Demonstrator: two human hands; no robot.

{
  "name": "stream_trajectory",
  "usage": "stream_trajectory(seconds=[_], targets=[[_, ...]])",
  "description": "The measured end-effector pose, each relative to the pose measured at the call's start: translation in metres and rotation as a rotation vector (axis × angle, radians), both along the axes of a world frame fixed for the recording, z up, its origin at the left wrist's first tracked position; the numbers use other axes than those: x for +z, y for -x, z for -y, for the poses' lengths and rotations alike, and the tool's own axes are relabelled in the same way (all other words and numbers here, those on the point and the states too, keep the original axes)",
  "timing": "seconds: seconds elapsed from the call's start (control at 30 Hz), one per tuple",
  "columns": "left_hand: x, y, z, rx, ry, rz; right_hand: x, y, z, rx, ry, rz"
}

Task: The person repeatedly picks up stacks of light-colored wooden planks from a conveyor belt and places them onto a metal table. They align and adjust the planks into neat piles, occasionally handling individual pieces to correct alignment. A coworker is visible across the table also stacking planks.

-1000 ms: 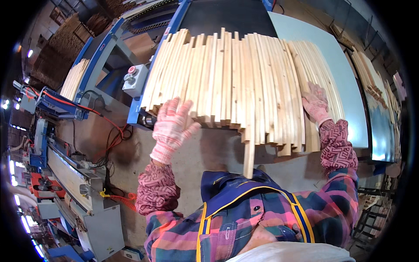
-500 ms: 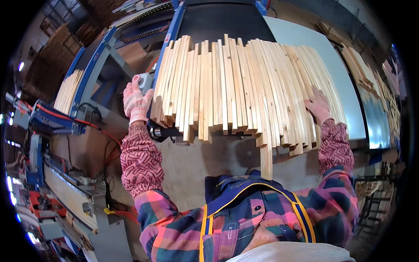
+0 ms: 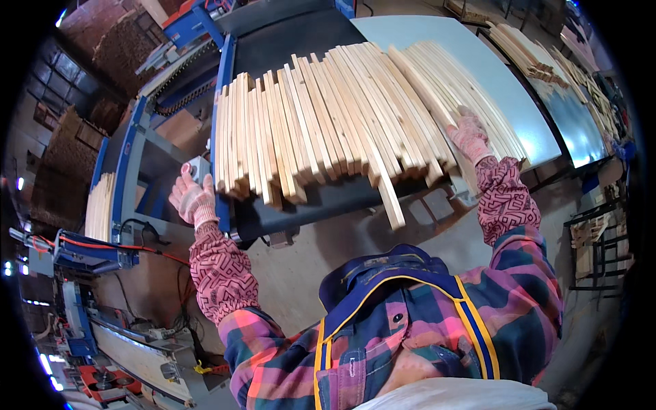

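A wide row of pale wooden strips lies side by side on a black conveyor belt, its near ends uneven. One strip sticks out toward me past the others. At the belt's left side, my gloved left hand has its fingers apart, the tips by a red button on a small grey control box. Whether they press it, I cannot tell. My gloved right hand rests with outstretched fingers on strips at the row's right, beside a narrow gap.
A pale smooth panel adjoins the belt on the right, with more strips along its edge. Blue framing borders the belt's left side. Another stack of strips stands further left, near a red hose.
The row has shifted away from me, farther onto the belt, baring the belt's near end. A gap has opened by my right hand. My left hand stays near the button; the view has turned slightly.
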State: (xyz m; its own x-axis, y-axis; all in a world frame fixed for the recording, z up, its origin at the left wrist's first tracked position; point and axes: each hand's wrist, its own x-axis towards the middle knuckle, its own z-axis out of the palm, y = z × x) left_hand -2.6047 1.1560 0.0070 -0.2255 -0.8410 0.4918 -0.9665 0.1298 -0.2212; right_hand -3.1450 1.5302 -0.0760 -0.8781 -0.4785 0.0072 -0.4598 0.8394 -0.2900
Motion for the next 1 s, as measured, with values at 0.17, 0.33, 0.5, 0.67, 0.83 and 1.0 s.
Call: stream_trajectory(seconds=[0.17, 0.33, 0.5, 0.67, 0.83, 1.0], targets=[[0.010, 0.010, -0.012, -0.060, 0.025, 0.000, -0.009, -0.002, 0.005, 0.000, 0.012, -0.088], [-0.016, 0.092, -0.095, -0.493, -0.290, -0.209, -0.004, 0.000, 0.002, 0.004, 0.039, -0.028], [-0.079, 0.219, -0.220, -0.924, -0.810, -0.321, 0.005, -0.001, 0.003, 0.054, -0.069, -0.040], [-0.088, 0.337, -0.301, -0.853, -1.283, -0.347, 0.012, 0.009, -0.008, 0.299, -0.164, -0.136], [-0.091, 0.420, -0.348, -0.830, -1.423, -0.409, 0.002, 0.085, -0.074, 0.625, 0.321, 0.016], [-0.104, 0.445, -0.376, -0.706, -1.301, -0.409, -0.042, 0.222, -0.143, 0.195, 0.695, 0.132]])
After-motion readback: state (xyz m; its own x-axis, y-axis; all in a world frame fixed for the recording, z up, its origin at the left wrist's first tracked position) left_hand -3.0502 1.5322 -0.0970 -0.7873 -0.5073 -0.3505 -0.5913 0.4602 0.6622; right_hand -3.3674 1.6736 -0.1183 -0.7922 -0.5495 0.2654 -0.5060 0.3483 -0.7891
